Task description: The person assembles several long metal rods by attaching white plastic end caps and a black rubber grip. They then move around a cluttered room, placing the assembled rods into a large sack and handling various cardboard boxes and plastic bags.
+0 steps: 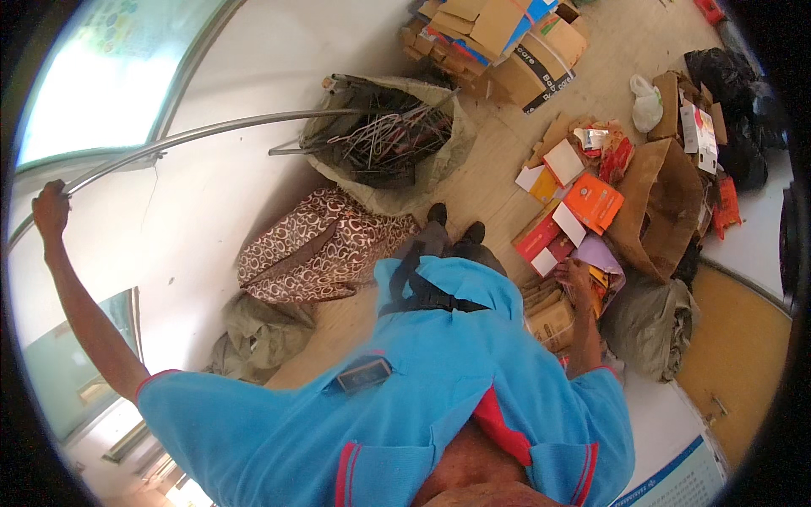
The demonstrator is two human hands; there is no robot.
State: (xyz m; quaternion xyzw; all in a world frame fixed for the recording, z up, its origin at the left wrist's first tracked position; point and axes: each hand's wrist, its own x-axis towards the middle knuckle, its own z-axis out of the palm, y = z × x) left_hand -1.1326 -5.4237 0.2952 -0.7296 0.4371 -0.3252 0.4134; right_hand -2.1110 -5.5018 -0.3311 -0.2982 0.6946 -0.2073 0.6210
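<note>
My left hand (52, 209) is raised at the far left, with its fingers wrapped around a long, thin metal pipe (253, 121). From that grip the pipe runs right, its other end over a big woven sack (439, 160) packed with thin metal rods and wire (389, 144). My right hand (576, 277) hangs low at my right side, fingers loosely bent and apart, with nothing visible in it. Behind it lie a lilac wrapper (601, 253) and flattened cardboard boxes (551, 321). Whether it touches them I cannot tell.
A brown patterned cloth bundle (296, 262) and a grey-green sack (262, 338) lie along the wall. Flattened cartons (541, 63) are stacked at the back. To the right are an orange box (593, 203), an open brown carton (655, 207) and black bags (726, 80).
</note>
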